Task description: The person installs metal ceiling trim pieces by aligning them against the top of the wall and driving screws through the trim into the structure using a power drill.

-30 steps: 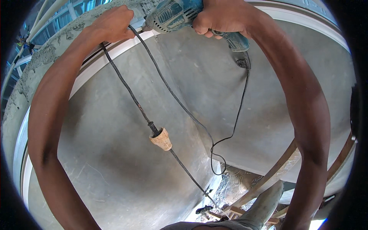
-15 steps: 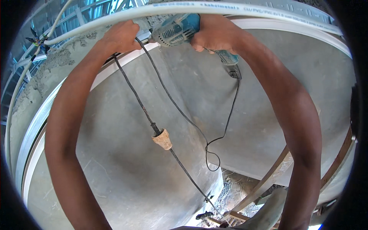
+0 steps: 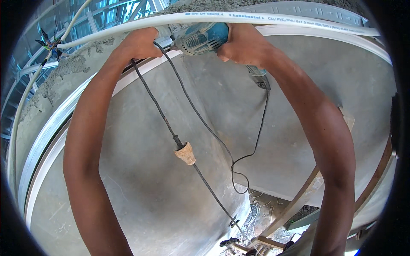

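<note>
My right hand [image 3: 242, 42] is wrapped round the handle of a teal and grey power drill [image 3: 200, 39]. The drill lies level along the curved wall top, its nose toward my left hand. From the lower end of its handle hangs a thin black cord [image 3: 261, 123]. My left hand [image 3: 144, 42] is closed at the rim, close in front of the drill's nose, beside a silvery metal piece [image 3: 165, 43]. What its fingers grip is hidden. The black cord passes by this hand, and a length with a tan, cone-shaped piece [image 3: 185, 153] on it hangs below.
A thick white cable [image 3: 205, 18] arches just beyond both hands. Curved metal channel [image 3: 47, 141] and rough mortar [image 3: 55, 87] edge the smooth grey wall [image 3: 145, 187]. Below right stand timber pieces [image 3: 294, 205] above loose wires. Blue-lit metal framing [image 3: 92, 21] fills the far left.
The view has shifted slightly, so hands, drill and cord sit a little further right and lower. Both hands keep the same hold, and the drill stays level at the rim.
</note>
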### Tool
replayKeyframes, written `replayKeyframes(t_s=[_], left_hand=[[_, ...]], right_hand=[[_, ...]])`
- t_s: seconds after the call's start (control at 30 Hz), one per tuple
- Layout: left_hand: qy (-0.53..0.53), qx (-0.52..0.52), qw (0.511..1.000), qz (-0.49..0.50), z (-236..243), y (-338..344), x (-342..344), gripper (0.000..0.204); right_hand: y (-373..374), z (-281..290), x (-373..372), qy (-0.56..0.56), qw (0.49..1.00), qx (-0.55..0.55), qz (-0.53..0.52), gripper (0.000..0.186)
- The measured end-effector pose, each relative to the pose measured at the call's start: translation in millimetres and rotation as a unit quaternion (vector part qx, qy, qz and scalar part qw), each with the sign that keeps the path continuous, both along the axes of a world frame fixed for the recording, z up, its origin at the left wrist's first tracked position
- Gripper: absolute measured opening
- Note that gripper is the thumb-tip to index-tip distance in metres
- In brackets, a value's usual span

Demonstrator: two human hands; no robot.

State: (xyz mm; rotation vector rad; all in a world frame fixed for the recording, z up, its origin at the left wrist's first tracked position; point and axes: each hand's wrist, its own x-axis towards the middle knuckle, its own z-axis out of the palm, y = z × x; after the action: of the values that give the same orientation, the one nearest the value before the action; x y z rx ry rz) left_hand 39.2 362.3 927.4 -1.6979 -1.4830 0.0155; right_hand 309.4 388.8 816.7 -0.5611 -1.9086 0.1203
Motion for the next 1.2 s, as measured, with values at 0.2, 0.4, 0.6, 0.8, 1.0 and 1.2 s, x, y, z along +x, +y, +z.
replayKeyframes(t_s=[0.2, 0.4, 0.6, 0.8, 1.0, 1.2], left_hand=[[0.002, 0.016, 0.999, -0.029, 1, 2, -4, 0.052], [-0.015, 0.007, 1.000, -0.016, 0, -1, 6, 0.056], [0.023, 0.121, 0.973, -0.193, -18, -9, -4, 0.038], [-0.025, 0.148, 0.988, -0.026, -117, 9, 14, 0.037], [-0.226, 0.227, 0.947, -0.025, -144, 19, 10, 0.041], [-0.268, 0.274, 0.923, -0.030, -142, 33, 13, 0.040]], right_hand=[[-9, -12, -1, 0.033, 0.997, 0.069, -0.023, 0.054], [-24, -37, 25, 0.060, 0.993, 0.105, -0.005, 0.050], [-94, -73, 61, 0.133, 0.990, -0.045, 0.029, 0.044], [-149, -115, 94, 0.209, 0.969, -0.129, 0.029, 0.032], [-171, -152, 122, 0.224, 0.957, -0.174, 0.059, 0.075], [-186, -176, 137, 0.241, 0.950, -0.197, 0.017, 0.077]])
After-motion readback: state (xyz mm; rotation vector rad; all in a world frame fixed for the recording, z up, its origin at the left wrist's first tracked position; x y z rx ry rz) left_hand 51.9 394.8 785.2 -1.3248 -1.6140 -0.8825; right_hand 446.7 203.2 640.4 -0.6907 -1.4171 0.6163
